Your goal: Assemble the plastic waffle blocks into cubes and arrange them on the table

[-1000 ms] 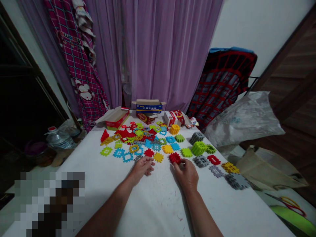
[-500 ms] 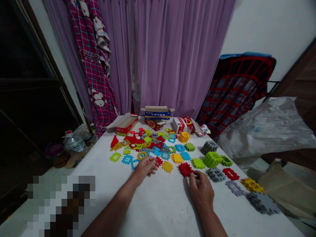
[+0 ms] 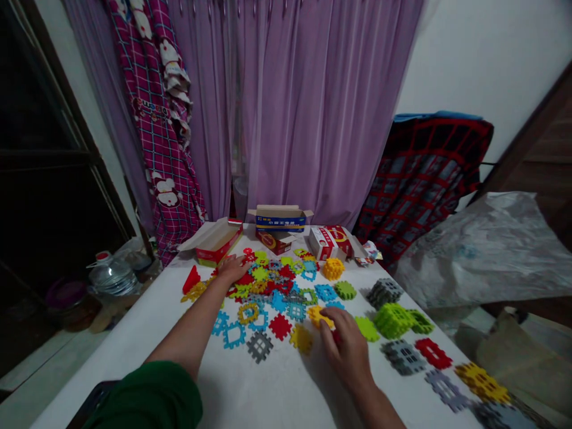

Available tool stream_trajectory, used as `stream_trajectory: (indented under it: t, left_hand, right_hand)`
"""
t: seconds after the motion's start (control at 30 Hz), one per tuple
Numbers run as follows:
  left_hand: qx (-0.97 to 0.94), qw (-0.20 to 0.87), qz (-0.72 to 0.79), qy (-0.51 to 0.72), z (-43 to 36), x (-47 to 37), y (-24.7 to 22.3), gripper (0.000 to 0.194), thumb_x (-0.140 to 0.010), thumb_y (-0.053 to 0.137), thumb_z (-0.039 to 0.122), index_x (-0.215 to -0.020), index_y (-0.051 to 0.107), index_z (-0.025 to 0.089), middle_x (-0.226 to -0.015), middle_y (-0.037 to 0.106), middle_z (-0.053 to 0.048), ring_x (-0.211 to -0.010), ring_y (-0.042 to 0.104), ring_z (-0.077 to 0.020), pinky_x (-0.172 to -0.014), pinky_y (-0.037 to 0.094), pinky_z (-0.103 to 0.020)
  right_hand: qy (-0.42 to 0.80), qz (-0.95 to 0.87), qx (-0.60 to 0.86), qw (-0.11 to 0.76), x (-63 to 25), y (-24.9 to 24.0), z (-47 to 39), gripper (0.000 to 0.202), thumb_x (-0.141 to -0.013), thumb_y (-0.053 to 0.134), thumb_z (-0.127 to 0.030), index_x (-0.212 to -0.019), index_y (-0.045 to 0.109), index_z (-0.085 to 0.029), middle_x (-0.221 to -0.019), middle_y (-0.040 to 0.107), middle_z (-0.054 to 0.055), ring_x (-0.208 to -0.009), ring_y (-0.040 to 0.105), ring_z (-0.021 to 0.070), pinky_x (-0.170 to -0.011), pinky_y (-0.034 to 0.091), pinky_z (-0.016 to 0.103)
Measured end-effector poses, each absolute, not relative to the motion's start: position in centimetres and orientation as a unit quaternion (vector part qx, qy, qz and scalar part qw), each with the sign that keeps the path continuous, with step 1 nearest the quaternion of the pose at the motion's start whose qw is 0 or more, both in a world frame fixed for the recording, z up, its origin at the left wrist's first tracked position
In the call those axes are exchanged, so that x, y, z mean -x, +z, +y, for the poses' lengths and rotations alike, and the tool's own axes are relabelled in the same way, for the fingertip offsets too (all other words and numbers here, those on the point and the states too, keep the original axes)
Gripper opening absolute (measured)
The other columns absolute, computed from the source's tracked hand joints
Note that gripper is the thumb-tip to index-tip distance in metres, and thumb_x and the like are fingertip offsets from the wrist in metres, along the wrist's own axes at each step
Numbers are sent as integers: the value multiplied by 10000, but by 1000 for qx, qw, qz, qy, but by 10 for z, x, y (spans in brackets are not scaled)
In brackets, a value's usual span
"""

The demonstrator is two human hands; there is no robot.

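My left hand [image 3: 233, 269] reaches into the far left of the pile of colourful toothed plastic pieces, near a red piece [image 3: 246, 256]; its fingertips are too small to make out. My right hand [image 3: 346, 345] is over the table by a yellow piece [image 3: 318, 316], thumb and forefinger apart, and partly covers a red piece beneath. Left of it lie a yellow square piece [image 3: 301, 338], a red piece [image 3: 280, 326] and a grey window-shaped piece [image 3: 260, 346]. A light green piece [image 3: 367, 328] is just beyond the right hand.
Open boxes stand at the back: a red one [image 3: 220, 241], a blue one [image 3: 280, 221] and a red-white one [image 3: 330, 241]. Stacks of green [image 3: 393, 320], grey [image 3: 403, 356] and yellow pieces [image 3: 482, 381] line the right. A dark object [image 3: 92, 405] lies at the near left edge.
My left hand has moved forward and left into the pile. My right hand has shifted slightly left, over the red stack. A grey piece now shows on the table's middle. The view has shifted.
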State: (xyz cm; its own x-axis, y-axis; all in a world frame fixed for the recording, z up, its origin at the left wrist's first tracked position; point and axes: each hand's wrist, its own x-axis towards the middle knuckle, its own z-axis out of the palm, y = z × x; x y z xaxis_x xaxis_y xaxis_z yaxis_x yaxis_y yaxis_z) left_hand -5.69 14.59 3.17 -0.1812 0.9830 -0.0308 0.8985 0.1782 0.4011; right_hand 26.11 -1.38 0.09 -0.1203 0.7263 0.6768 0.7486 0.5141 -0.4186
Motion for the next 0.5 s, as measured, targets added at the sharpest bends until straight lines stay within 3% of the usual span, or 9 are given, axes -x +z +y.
stream_trajectory:
  t: [0.1,0.2,0.37,0.5]
  left_hand:
    - [-626,134,761,108,151,63,23,628,-854,431,595,-1369,522,248,-1521,387,-132,-1427,285,-342,-1139,219,-514]
    - [-644,111,754,65,157,67,18,662,-861,360,654,-1400,485,291,-1539,367,-98,-1431,289,-318,-1143,234,-486]
    - [-674,99,732,22,178,64,15,681,-885,296,645,-1458,398,292,-1555,338,-92,-1425,305,-310,-1135,255,-491]
    - [-675,125,727,15,194,54,13,670,-888,296,642,-1463,381,308,-1559,332,-86,-1426,299,-317,-1119,258,-532]
  right_hand:
    - [26,-766,527,368,-233,26,46,232,-898,473,-266,-1026,655,-200,-1058,675,75,-1008,621,208,-896,474,334]
    - [57,-774,588,229,-209,35,102,334,-911,464,-262,-1196,625,-193,-1226,630,92,-1098,598,209,-955,439,323]
    - [78,-793,582,160,-180,24,165,450,-917,507,-418,-1300,588,-197,-1360,555,105,-1245,504,232,-1044,357,322]
    - [95,-782,608,104,-162,15,193,572,-927,416,-565,-1379,519,-229,-1405,509,132,-1285,460,294,-1044,341,447]
